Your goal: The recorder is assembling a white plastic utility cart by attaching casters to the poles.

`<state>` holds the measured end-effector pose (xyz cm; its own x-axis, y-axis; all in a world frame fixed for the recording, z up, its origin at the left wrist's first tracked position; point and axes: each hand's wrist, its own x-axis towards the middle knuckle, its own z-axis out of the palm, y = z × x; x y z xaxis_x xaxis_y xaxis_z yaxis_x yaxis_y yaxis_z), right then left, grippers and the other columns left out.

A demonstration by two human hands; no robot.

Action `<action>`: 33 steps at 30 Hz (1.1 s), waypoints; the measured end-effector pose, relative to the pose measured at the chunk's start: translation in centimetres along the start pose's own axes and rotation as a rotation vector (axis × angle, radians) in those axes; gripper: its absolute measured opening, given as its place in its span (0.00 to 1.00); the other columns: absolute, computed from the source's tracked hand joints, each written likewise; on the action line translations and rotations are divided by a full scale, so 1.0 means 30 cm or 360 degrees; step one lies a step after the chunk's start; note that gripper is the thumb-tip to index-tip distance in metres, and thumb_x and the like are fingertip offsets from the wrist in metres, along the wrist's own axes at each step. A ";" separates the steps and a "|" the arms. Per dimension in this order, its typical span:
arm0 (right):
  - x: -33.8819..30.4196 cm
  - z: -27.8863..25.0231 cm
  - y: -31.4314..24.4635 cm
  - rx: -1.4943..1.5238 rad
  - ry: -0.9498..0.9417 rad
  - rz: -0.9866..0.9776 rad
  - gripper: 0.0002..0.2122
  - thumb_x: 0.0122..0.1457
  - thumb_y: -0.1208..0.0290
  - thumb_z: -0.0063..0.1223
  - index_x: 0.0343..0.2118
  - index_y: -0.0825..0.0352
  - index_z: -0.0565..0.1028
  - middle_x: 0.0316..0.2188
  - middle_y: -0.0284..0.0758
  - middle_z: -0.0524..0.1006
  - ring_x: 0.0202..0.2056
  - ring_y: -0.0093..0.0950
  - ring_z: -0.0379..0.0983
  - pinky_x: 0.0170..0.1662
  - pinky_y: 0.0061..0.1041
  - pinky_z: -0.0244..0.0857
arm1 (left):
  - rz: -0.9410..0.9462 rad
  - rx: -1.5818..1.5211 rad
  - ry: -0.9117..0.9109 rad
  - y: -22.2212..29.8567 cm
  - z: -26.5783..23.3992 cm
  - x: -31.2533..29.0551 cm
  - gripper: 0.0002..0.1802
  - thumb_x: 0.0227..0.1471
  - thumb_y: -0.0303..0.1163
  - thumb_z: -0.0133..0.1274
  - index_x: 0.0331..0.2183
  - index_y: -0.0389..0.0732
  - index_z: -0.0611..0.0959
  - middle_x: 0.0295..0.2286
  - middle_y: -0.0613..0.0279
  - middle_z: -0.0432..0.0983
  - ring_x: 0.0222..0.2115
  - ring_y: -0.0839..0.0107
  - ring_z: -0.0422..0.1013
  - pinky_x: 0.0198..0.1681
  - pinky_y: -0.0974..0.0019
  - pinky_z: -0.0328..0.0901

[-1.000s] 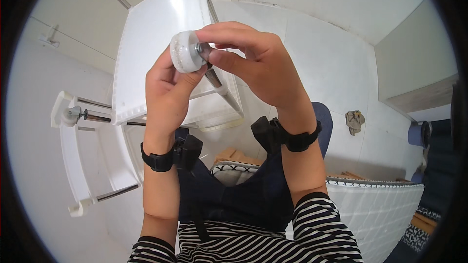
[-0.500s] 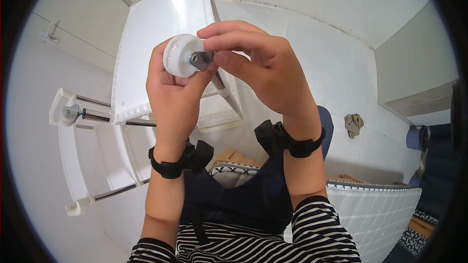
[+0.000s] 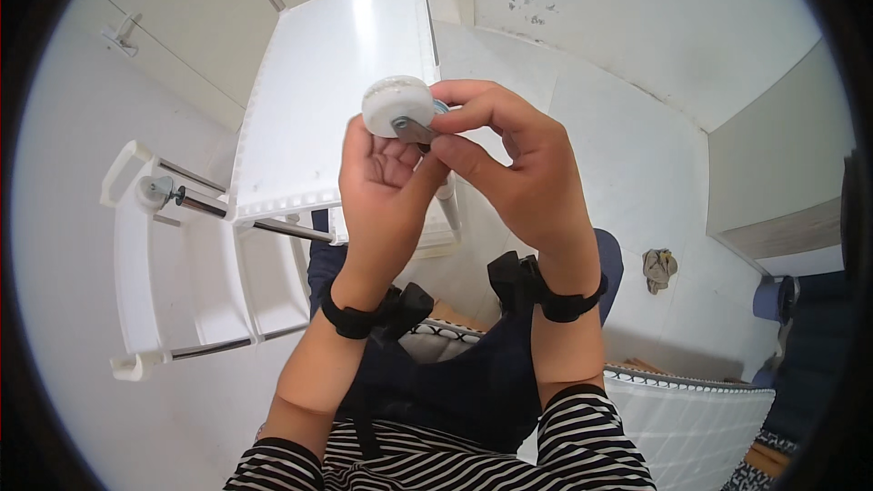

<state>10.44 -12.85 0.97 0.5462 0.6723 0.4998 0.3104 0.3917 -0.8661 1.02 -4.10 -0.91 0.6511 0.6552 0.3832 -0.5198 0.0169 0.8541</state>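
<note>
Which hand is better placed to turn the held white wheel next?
Probably the right hand: its fingers are up beside the white wheel and metal bracket, while the left hand is curled beneath them.

My left hand (image 3: 389,195) curls beneath a white caster wheel (image 3: 396,105), and my right hand (image 3: 523,155) pinches by its metal bracket (image 3: 415,132). A white shelved cart (image 3: 327,82) lies beyond; a crumpled cloth (image 3: 658,270) rests rightward.

Plastic and metal at the left hand (image 3: 384,189)
The wheel (image 3: 396,106) appears smooth plastic, its bracket (image 3: 414,131) polished metal. Beyond that hand, the panel (image 3: 336,50) is glossy plastic; leftward, the tube (image 3: 202,203) is shiny metal. Right of the right hand (image 3: 532,168), the rag (image 3: 659,270) is matt cloth.
</note>
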 end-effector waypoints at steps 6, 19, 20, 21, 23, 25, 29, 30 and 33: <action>0.018 -0.006 -0.010 -0.0301 0.0072 -0.0266 0.05 0.44 0.80 0.59 0.26 0.69 0.75 0.32 0.37 0.75 0.31 0.28 0.71 0.36 0.23 0.66 | -0.0063 0.0040 -0.0021 -0.011 -0.002 -0.003 0.11 0.53 0.19 0.48 0.41 0.32 0.71 0.36 0.61 0.71 0.37 0.77 0.69 0.40 0.75 0.64; -0.006 -0.014 -0.031 -0.0356 -0.0006 -0.0188 0.07 0.50 0.81 0.53 0.33 0.67 0.77 0.31 0.38 0.76 0.32 0.30 0.73 0.36 0.24 0.67 | -0.0139 0.0148 -0.0043 0.001 0.021 -0.021 0.10 0.53 0.21 0.48 0.40 0.34 0.72 0.35 0.63 0.71 0.37 0.79 0.67 0.41 0.74 0.62; -0.005 -0.015 -0.030 -0.0392 -0.0009 -0.0239 0.07 0.50 0.80 0.53 0.33 0.67 0.77 0.30 0.38 0.76 0.32 0.30 0.73 0.36 0.24 0.67 | -0.0091 0.0115 -0.0001 -0.005 0.029 -0.017 0.11 0.53 0.20 0.49 0.40 0.34 0.72 0.35 0.62 0.71 0.38 0.79 0.68 0.42 0.72 0.63; -0.006 -0.011 -0.030 -0.0389 -0.0014 -0.0235 0.07 0.50 0.80 0.53 0.33 0.67 0.77 0.30 0.38 0.76 0.32 0.30 0.73 0.36 0.24 0.67 | -0.0042 0.0086 0.0048 -0.008 0.032 -0.015 0.11 0.52 0.20 0.50 0.39 0.34 0.72 0.36 0.61 0.71 0.38 0.78 0.68 0.43 0.71 0.64; -0.011 0.000 -0.028 -0.0385 0.0054 -0.0140 0.07 0.49 0.80 0.54 0.32 0.66 0.76 0.30 0.36 0.76 0.32 0.30 0.72 0.36 0.24 0.67 | 0.0025 0.0158 0.0088 -0.028 0.016 -0.007 0.11 0.51 0.20 0.51 0.39 0.34 0.72 0.37 0.61 0.71 0.38 0.77 0.68 0.43 0.69 0.64; -0.008 0.007 -0.025 -0.0443 0.0077 -0.0202 0.06 0.49 0.80 0.54 0.32 0.66 0.75 0.30 0.36 0.76 0.32 0.29 0.72 0.36 0.24 0.66 | 0.0098 0.0219 0.0119 -0.036 0.018 -0.004 0.10 0.51 0.21 0.51 0.38 0.34 0.72 0.37 0.61 0.71 0.38 0.77 0.69 0.43 0.68 0.65; -0.003 0.001 -0.035 -0.0470 0.0041 -0.0173 0.06 0.49 0.79 0.54 0.32 0.66 0.75 0.32 0.38 0.76 0.35 0.31 0.72 0.39 0.25 0.66 | 0.0036 0.0266 0.0130 -0.038 0.022 -0.014 0.09 0.52 0.20 0.50 0.38 0.35 0.74 0.36 0.63 0.71 0.36 0.78 0.68 0.42 0.69 0.65; -0.005 -0.001 -0.034 -0.0471 0.0039 -0.0172 0.06 0.49 0.79 0.54 0.32 0.66 0.75 0.32 0.38 0.76 0.35 0.31 0.72 0.39 0.25 0.66 | 0.0037 0.0246 0.0100 -0.041 0.023 -0.016 0.09 0.52 0.20 0.49 0.39 0.35 0.74 0.36 0.64 0.71 0.36 0.78 0.68 0.41 0.70 0.64; -0.008 -0.002 -0.026 -0.0420 0.0033 -0.0141 0.06 0.50 0.78 0.54 0.32 0.66 0.75 0.38 0.40 0.75 0.40 0.32 0.72 0.44 0.27 0.65 | 0.0078 0.0337 -0.0026 -0.052 0.001 -0.025 0.15 0.57 0.25 0.44 0.46 0.29 0.71 0.40 0.54 0.72 0.41 0.69 0.70 0.46 0.69 0.65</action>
<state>10.12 -13.36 1.53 0.5227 0.6287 0.5758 0.5482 0.2693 -0.7918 1.36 -4.64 -2.51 0.6373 0.6391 0.4305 -0.4246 -0.1749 0.8883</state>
